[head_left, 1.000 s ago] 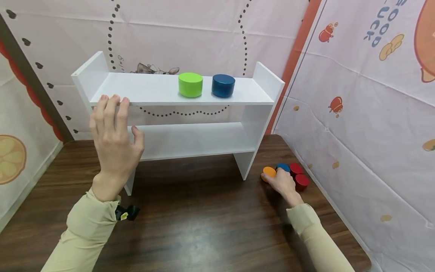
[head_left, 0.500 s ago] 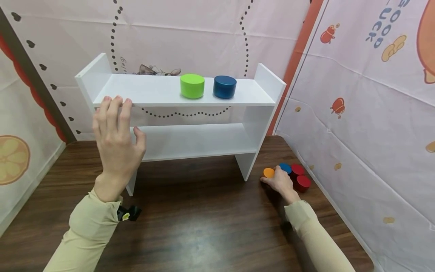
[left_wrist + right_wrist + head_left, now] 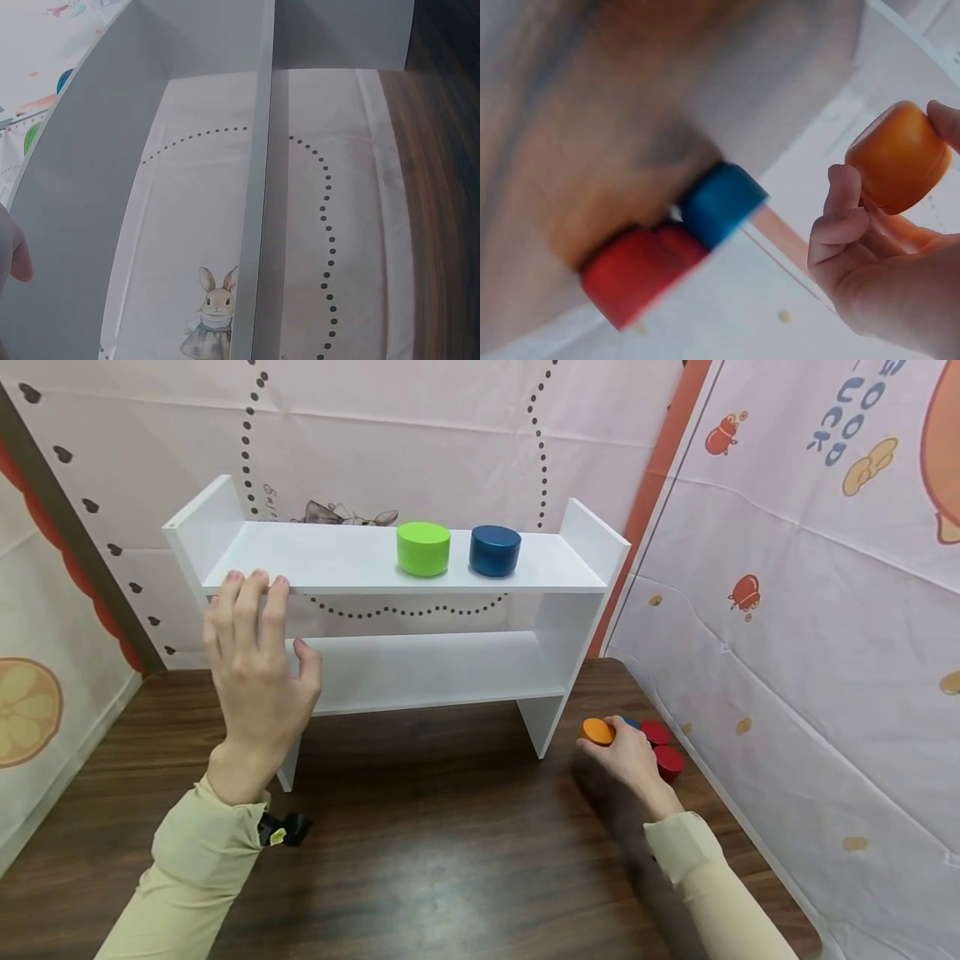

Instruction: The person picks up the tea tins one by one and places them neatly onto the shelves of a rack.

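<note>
My right hand [image 3: 633, 760] pinches an orange round block [image 3: 901, 159] between thumb and fingers; in the right wrist view it is clear of the table. Just beyond that hand stand a blue round block [image 3: 724, 201], mostly hidden in the head view, and two red round blocks [image 3: 667, 761]. My left hand [image 3: 258, 685] lies with extended fingertips at the front edge of the upper board of a white two-tier shelf [image 3: 330, 556], near its left end, thumb held apart. On that board sit a green round block [image 3: 423, 550] and a dark blue one [image 3: 495, 552].
The lower board [image 3: 427, 668] of the shelf shows behind my left hand. A brown wooden table [image 3: 420, 843] carries everything. Printed cloth [image 3: 787, 635] hangs along the right side, close to the red blocks, and more cloth hangs behind the shelf.
My right hand has taken hold of the orange block and raised it slightly off the table. The left hand keeps its place at the shelf edge.
</note>
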Motion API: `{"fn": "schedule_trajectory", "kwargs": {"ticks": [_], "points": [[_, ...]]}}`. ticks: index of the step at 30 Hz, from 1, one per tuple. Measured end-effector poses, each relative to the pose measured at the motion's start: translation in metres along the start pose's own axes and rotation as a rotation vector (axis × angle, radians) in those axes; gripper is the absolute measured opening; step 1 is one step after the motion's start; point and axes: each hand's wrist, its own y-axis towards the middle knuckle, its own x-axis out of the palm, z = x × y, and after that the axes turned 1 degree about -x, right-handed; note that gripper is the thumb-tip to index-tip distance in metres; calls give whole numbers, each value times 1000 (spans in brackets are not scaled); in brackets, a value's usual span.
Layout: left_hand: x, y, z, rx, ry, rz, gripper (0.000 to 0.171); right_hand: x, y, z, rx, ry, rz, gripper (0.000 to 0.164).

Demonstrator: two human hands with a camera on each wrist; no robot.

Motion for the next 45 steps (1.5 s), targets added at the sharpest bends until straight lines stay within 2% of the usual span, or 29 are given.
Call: {"fn": "schedule_trajectory", "kwargs": {"ticks": [8,15,25,35,41,45], "points": [[-1,2,4,-4,-7,10,54,-33,-6,-24,-117,45,119,70],[-1,3,3,-6,-12,9,55,-65,-6,-53,-245,75,246,59],[-1,2,2,-4,-20,4,55,-111,-7,-102,-299,149,264,55],[-1,3,5,-16,-26,26,55,-146,5,-151,-377,240,339,56],[-1,3,5,-24,-26,26,55,-162,17,-178,-381,255,339,57],[0,1,4,-24,-29,24,55,-168,25,-192,-342,234,327,62]]}}
